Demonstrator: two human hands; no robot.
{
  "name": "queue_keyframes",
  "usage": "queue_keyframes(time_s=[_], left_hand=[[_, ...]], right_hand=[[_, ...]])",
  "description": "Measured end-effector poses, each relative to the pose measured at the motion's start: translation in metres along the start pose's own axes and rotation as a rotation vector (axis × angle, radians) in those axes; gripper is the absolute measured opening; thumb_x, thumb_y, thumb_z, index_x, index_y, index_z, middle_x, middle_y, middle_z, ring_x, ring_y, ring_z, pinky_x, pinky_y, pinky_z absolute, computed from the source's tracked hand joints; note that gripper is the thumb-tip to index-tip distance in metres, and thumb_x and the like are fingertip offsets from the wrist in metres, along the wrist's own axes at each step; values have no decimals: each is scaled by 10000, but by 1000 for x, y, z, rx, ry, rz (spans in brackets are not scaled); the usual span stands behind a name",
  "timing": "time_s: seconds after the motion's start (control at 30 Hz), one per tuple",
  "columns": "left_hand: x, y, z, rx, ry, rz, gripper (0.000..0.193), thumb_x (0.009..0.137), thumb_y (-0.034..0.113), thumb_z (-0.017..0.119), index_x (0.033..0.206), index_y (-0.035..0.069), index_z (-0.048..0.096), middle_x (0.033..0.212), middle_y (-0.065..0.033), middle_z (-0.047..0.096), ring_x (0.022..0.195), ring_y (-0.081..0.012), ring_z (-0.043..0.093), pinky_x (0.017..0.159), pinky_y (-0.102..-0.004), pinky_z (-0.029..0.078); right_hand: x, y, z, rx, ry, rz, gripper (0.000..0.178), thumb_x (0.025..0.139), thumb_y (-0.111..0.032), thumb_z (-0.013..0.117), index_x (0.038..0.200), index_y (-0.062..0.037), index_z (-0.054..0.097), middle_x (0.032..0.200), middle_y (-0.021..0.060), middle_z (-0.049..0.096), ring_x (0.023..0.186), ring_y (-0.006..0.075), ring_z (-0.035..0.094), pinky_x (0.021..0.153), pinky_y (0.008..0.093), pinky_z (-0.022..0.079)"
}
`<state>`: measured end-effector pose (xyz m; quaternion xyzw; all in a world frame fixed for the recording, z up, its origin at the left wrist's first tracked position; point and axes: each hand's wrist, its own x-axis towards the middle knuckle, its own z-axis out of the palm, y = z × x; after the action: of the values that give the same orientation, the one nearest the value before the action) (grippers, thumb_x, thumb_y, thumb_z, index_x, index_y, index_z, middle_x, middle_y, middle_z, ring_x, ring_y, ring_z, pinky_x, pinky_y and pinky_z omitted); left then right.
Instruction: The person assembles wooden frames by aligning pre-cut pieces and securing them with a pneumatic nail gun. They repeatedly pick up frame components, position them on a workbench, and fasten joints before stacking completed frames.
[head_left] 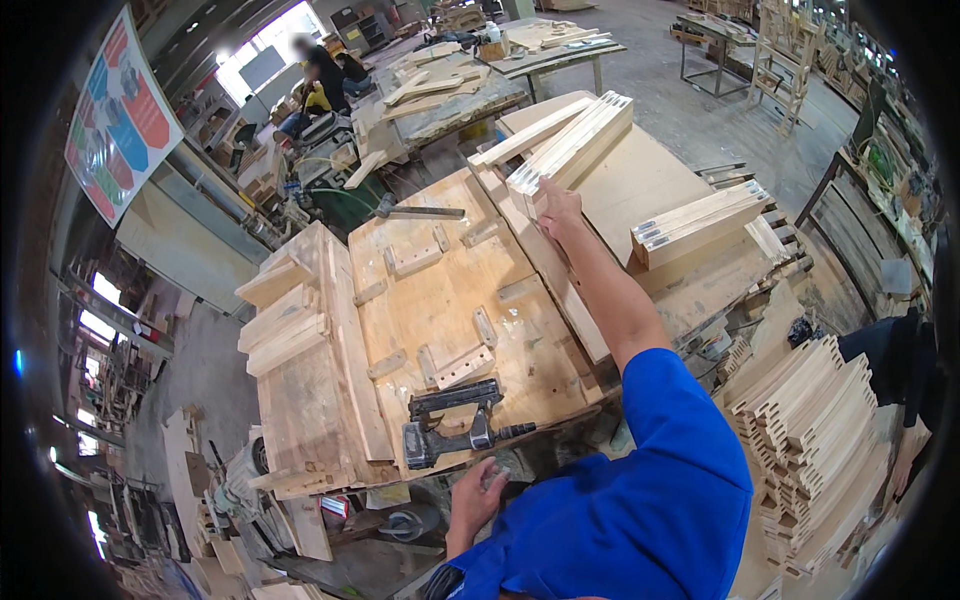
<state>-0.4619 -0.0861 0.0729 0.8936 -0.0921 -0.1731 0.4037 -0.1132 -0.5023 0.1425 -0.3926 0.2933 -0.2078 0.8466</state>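
Note:
My right arm reaches far out, and my right hand (pixel 561 209) grips the near end of a wooden bar in a bundle of pale bars (pixel 575 148). Its fingers are partly hidden against the wood. Close to the bench's front edge, my left hand (pixel 477 497) holds nothing, its fingers loosely bent and apart. Just beyond it lies a black nail gun (pixel 452 425) on the plywood worktop (pixel 440 310). Small wooden blocks are fixed on that worktop, among them a block with holes (pixel 465 368).
A second bundle of bars (pixel 700 222) lies on the board at right. More wooden pieces (pixel 285 320) rest at the left of the bench. Notched slats (pixel 810 440) are piled at my right. A hammer (pixel 420 211) lies at the worktop's far edge. Two people (pixel 325 80) are far off.

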Motion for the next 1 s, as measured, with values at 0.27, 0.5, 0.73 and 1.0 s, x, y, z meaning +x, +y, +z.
queue_keyframes(time_s=[0.27, 0.5, 0.73, 1.0], left_hand=[[101, 62, -46, -501, -58, 109, 375, 974, 237, 742, 1244, -23, 718, 1042, -50, 760, 908, -88, 657, 817, -255, 538], [195, 198, -35, -325, -55, 491, 407, 996, 239, 697, 1328, 8, 643, 1054, -117, 759, 916, -172, 704, 807, -323, 551], [213, 204, -65, 251, 268, 606, 239, 926, 162, 658, 1140, 57, 643, 997, -199, 708, 906, -426, 686, 774, -524, 544], [229, 128, -155, 472, 235, 809, 288, 906, 113, 683, 1184, 48, 652, 1078, -156, 711, 1025, -373, 674, 888, -471, 546]], right_hand=[[-137, 70, -70, 91, -170, -173, 428, 914, -254, 826, 1126, -82, 497, 921, 24, 593, 767, 97, 592, 585, 268, 492], [-284, 109, -105, -341, -334, -407, 458, 897, -169, 821, 1165, -44, 471, 995, 95, 640, 889, 145, 654, 768, 294, 525], [-283, 51, -96, -1086, -592, -986, 562, 862, -334, 824, 1286, -51, 587, 1313, 231, 545, 1190, 393, 574, 986, 499, 478], [-234, -30, 6, -1831, -679, -1301, 488, 837, -273, 788, 1259, -92, 623, 1293, 145, 612, 1229, 343, 591, 1043, 492, 443]])
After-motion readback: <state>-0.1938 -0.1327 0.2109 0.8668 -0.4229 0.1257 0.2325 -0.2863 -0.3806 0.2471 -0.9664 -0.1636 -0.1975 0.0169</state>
